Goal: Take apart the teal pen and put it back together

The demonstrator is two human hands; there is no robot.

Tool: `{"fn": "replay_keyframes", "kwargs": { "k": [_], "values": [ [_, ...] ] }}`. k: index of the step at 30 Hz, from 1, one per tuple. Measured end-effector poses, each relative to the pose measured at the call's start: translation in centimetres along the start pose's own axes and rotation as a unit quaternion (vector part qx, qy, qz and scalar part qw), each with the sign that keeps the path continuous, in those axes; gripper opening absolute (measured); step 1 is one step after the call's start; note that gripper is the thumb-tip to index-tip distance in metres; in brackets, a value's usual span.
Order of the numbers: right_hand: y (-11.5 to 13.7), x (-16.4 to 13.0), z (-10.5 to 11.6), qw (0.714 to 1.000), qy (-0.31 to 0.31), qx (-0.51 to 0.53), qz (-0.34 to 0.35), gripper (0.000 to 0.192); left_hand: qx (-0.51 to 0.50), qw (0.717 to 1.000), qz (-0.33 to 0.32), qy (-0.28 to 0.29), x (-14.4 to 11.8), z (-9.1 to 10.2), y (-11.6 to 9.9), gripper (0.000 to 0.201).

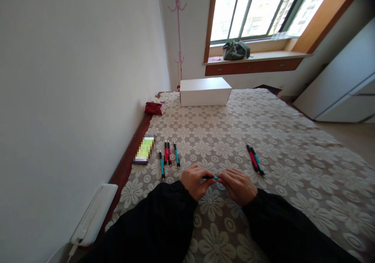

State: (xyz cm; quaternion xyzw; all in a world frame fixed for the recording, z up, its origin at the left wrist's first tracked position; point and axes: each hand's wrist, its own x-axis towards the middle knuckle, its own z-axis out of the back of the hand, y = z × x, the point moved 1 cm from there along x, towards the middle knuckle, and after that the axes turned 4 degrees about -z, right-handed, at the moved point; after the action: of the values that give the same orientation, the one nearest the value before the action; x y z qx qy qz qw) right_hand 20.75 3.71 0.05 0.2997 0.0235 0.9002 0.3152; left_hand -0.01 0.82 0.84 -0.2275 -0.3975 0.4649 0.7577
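Holding a teal pen (213, 177) between them, both hands are meeting low in the middle of the frame. The left hand (195, 182) is pinching one end and the right hand (238, 185) is pinching the other, so the pen is lying flat just over the flowered cloth (293, 153). The fingers are covering most of it, so it is hard to tell if a cap is coming off or going on. Black sleeves (164, 224) are filling the bottom of the frame and getting cut off there.

A little higher and to the left, four pens (168, 155) are lying side by side in a neat row, maybe so they are easy to grab. To the right of the hands, two more pens (254, 160) are lying close together. A blurred flat thing (144, 149) is sitting left of the row; what it is cannot be told. At the lower left, a white slab (93, 212) is leaning by the wall.

Farther up, a red pouch (154, 107) and a white box (205, 91) are resting at the far end. A dark bag (236, 50) is sitting on the sill near the top.
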Motion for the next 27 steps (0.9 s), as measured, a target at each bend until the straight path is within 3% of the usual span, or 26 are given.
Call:
{"fn": "replay_keyframes", "kwargs": {
  "k": [7,15,22,27],
  "values": [
    [0.08,0.05,0.1,1.0,-0.01,0.017,-0.017,0.02,0.036,0.998,0.043,-0.007,0.03,0.4,-0.51,0.017],
    [0.16,-0.11,-0.19,0.999,0.021,0.027,-0.011,0.031,0.018,0.999,-0.03,0.006,-0.1,-0.12,0.05,0.017],
    [-0.13,-0.06,-0.05,1.0,-0.001,0.009,-0.018,0.024,0.036,0.999,0.018,-0.003,-0.03,0.13,-0.16,0.014],
    [-0.13,-0.14,-0.28,1.0,0.03,-0.001,0.001,0.033,0.051,0.998,-0.029,0.006,-0.03,-0.03,0.23,0.016]
  ]
}}
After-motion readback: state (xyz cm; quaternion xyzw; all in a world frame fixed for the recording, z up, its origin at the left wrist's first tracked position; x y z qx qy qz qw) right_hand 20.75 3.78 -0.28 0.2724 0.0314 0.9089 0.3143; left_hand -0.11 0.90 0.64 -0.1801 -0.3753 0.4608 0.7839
